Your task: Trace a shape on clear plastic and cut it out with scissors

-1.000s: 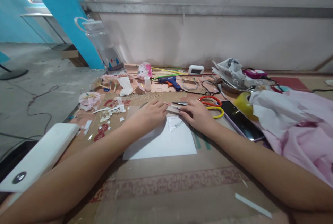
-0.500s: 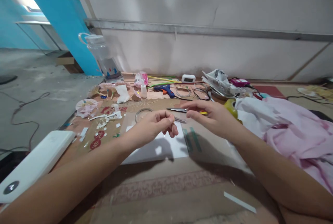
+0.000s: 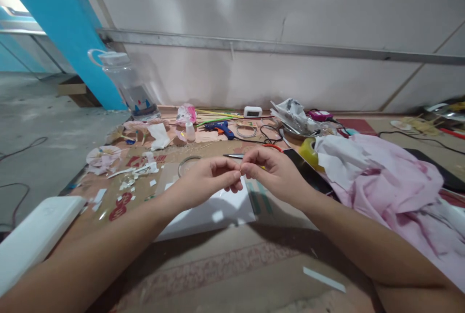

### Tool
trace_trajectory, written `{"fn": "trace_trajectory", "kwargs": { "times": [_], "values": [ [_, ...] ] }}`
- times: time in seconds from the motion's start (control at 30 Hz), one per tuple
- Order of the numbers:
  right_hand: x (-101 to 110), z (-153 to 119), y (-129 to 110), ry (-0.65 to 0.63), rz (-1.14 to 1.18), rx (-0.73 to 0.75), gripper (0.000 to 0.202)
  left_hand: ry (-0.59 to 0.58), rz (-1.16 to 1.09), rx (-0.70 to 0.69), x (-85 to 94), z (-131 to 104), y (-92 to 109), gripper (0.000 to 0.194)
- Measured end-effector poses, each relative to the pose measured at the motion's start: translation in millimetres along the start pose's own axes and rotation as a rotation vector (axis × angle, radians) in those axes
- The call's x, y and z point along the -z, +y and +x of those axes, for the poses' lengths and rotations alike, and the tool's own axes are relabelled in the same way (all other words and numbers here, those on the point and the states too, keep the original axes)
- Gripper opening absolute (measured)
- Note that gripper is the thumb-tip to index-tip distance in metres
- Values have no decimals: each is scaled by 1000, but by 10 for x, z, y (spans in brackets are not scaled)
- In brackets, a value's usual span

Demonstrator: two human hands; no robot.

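Observation:
My left hand [image 3: 209, 179] and my right hand [image 3: 271, 170] are raised a little above a white paper sheet [image 3: 218, 211] on the cardboard-covered floor. Their fingertips meet at the middle and pinch something very small between them, too small to make out. Just behind the hands lie scissors [image 3: 250, 154] with red and yellow handles, partly hidden by my right hand. A clear tape ring [image 3: 187, 164] lies behind my left hand.
A pink and white cloth [image 3: 381, 192] is heaped at the right over a dark phone [image 3: 308, 170]. A yellow tape roll [image 3: 308, 150], blue glue gun [image 3: 220, 129], glue bottle [image 3: 189, 131], paper umbrellas [image 3: 101, 155], water jug [image 3: 127, 83] and white box [image 3: 32, 235] surround the spot.
Both hands rose off the paper sheet, where they pressed a thin stick, and came together in the air with fingertips touching. The camera view tilted up and shifted right.

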State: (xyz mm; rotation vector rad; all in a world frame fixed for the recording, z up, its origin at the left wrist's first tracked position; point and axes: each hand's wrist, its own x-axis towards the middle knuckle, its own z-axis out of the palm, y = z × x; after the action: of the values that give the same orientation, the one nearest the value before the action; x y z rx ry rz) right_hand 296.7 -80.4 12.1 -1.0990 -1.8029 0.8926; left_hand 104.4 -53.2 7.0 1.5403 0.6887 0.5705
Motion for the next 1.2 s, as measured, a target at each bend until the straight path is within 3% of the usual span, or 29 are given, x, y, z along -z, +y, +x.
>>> {"fn": "trace_trajectory", "kwargs": {
  "times": [0.17,0.37,0.5,0.73,0.83,0.93,1.07,1.2],
  "values": [
    [146,109,61,-49,-185,13,13,106,122,-21,132,-62,23,23],
    [583,298,501,-163,-981,-118,27,262,77,-58,369,-98,103,27],
    [691,316,778,-274,-1011,-121,40,308,75,-138,448,-126,166,26],
    [610,368,957,-279,-953,-132,60,304,127,-170,454,-121,181,19],
    [594,388,880,-164,-822,-148,46,293,97,-179,433,-131,179,19],
    [587,335,652,-57,-574,-151,36,292,77,-187,389,-153,200,18],
    [508,135,222,-292,-383,9,49,318,74,-191,342,-180,246,19],
    [388,41,16,-231,-438,47,43,369,147,-210,359,-204,291,19]
  ]
}}
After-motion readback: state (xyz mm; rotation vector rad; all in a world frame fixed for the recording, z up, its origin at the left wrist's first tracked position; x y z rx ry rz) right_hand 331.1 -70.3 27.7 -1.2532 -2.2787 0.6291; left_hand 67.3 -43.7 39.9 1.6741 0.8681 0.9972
